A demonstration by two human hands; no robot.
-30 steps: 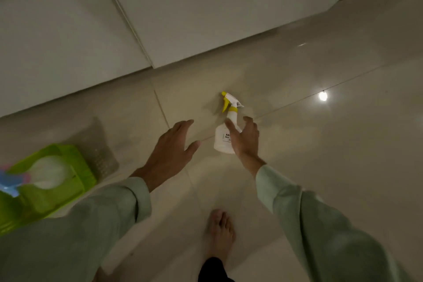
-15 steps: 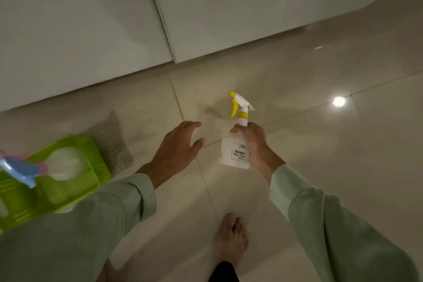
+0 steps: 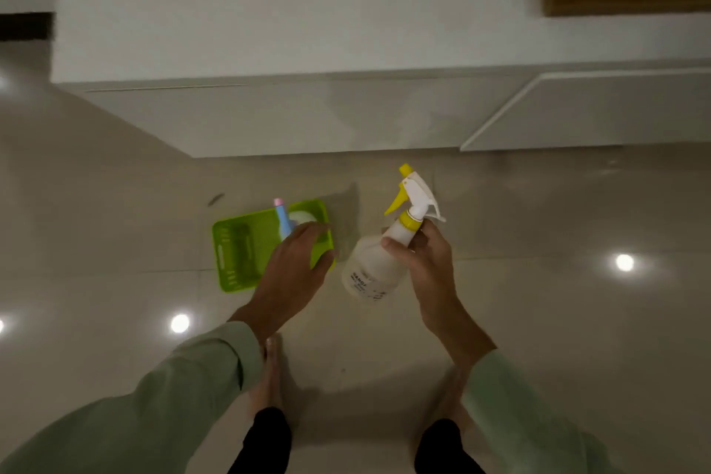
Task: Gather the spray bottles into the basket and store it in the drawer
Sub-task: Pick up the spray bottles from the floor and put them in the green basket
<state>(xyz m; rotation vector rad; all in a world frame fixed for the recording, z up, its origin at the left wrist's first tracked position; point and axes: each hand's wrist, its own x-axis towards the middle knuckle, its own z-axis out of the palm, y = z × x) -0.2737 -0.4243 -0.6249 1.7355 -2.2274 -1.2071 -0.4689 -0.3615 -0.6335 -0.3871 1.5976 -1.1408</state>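
Note:
My right hand [image 3: 427, 262] grips a white spray bottle with a yellow trigger and collar [image 3: 375, 265] by its neck, lifted off the floor and tilted, nozzle pointing away from me. A green plastic basket [image 3: 234, 254] stands on the floor just left of it. Inside the basket is a second white bottle with a blue and pink sprayer [image 3: 284, 221], partly hidden by my left hand [image 3: 296, 265]. That hand hovers over the basket's right end with fingers spread, holding nothing.
A white cabinet with drawer fronts [image 3: 307, 115] runs along the far side of the glossy tiled floor. One drawer front [image 3: 600, 112] at the right juts out, slightly open. My bare feet [image 3: 269, 373] stand below the hands.
The right hand has lifted the yellow-trigger bottle off the floor and carried it toward the basket. My view has swung left so the basket sits near the centre. The left hand moved over the basket.

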